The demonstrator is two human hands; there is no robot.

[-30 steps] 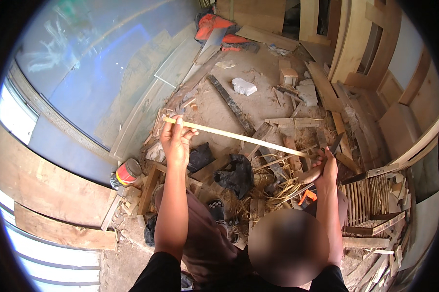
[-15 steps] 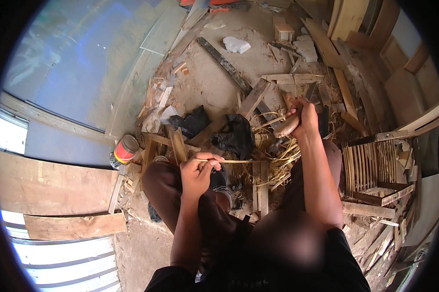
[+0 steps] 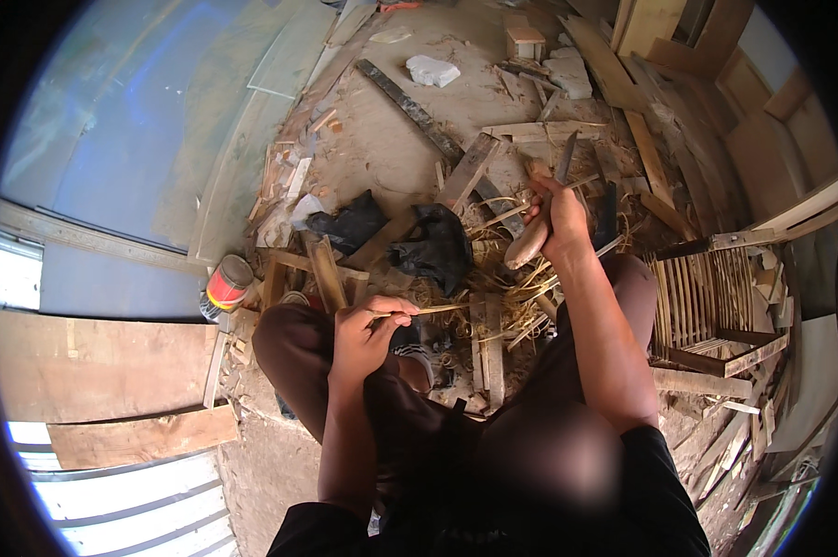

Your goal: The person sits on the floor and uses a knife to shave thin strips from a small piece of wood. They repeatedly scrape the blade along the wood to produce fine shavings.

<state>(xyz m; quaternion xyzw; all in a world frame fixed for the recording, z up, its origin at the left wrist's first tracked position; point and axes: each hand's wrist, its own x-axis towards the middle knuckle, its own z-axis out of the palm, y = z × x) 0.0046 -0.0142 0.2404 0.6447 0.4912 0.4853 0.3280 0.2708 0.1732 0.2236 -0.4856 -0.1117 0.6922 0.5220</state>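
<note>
My left hand (image 3: 368,336), near my left knee, pinches a thin wooden strip (image 3: 437,308) that points right across the shavings. Further out on the right, my right hand (image 3: 565,218) is closed round a knife. Its thick wooden handle (image 3: 527,247) slants down and left out of the fist, and its dark blade (image 3: 565,158) sticks up past the fingers. Another light strip (image 3: 583,180) shows beside the blade; whether the hand holds it I cannot tell. Below both hands lies a heap of curly shavings (image 3: 512,278) around a short wooden block (image 3: 487,348).
Black plastic (image 3: 435,249) lies between my hands. A slatted wooden rack (image 3: 697,302) stands by my right knee, and a red and yellow can (image 3: 230,281) sits at left. Boards (image 3: 474,172) and a white stone chunk (image 3: 433,71) lie ahead. Large panels (image 3: 131,130) lean at left.
My right hand has turned, so the knife blade now shows upright above the fist. The left hand has moved slightly down and left with the strip. The whole view has shifted a little.
</note>
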